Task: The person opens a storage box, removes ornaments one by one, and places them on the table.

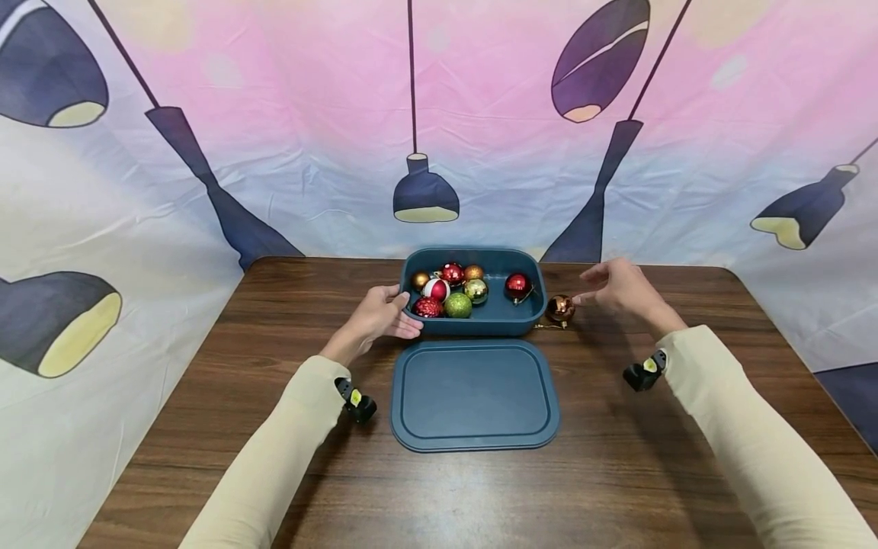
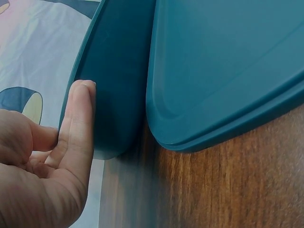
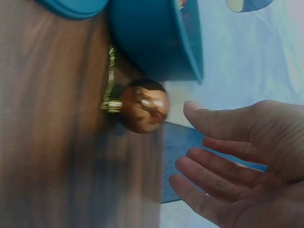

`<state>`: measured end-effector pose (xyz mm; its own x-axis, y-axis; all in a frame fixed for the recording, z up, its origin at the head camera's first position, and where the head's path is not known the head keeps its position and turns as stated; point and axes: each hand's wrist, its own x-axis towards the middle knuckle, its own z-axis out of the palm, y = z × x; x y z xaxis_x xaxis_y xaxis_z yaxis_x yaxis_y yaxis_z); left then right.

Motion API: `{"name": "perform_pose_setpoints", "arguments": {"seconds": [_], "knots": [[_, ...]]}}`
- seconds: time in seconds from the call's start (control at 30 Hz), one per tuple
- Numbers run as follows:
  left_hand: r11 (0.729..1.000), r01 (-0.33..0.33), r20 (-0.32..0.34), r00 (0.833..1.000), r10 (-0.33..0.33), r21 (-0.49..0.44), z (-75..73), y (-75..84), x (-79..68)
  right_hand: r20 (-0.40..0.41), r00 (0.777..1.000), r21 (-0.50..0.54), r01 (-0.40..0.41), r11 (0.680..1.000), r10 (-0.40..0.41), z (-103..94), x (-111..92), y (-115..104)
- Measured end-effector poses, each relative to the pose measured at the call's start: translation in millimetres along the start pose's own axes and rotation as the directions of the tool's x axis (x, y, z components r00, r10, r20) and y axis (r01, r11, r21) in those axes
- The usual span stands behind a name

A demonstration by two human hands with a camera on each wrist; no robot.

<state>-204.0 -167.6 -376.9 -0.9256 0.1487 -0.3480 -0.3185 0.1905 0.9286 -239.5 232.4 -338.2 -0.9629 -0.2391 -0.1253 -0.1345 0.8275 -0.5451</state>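
Observation:
A blue-green box (image 1: 473,328) holds several Christmas baubles: a glittery green bauble (image 1: 458,306), a red-and-white bauble (image 1: 437,290), a shiny red bauble (image 1: 517,286) apart at the right, and other red and gold ones. My left hand (image 1: 379,314) rests on the box's near left corner, straight fingers (image 2: 81,111) flat along its outer wall. On the table beside the box's right end lies a shiny copper bauble (image 3: 145,107) with a gold cord. Close to its right side, my right hand (image 1: 620,291) reaches with fingers spread and nothing held.
A flat blue-green lid (image 1: 475,396) lies on the wooden table (image 1: 473,503) just in front of the box. Behind the table's far edge hangs a cloth backdrop (image 1: 329,152) printed with lamps. Both wrists wear small black cameras.

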Motion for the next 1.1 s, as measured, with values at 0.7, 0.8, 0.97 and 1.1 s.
{"name": "perform_pose_setpoints", "arguments": {"seconds": [0.7,0.8,0.97,1.1], "knots": [[1.000,0.001,-0.001,1.000,-0.001,0.004,-2.1,-0.3,0.5,0.010,0.991,0.027,0.130,0.991,-0.130,1.4,20,-68],[1.000,0.000,-0.001,1.000,0.000,0.005,-1.7,-0.3,0.0,0.015,0.992,0.022,0.124,0.992,-0.125,6.6,24,-74],[1.000,-0.001,0.003,1.000,0.001,0.002,-1.2,-1.2,0.2,0.036,0.995,0.032,0.095,0.995,-0.096,15.5,31,-80],[1.000,-0.001,0.004,1.000,0.001,0.003,-0.8,-1.4,0.5,0.048,0.996,0.028,0.075,0.997,-0.076,22.6,36,-83]]}}
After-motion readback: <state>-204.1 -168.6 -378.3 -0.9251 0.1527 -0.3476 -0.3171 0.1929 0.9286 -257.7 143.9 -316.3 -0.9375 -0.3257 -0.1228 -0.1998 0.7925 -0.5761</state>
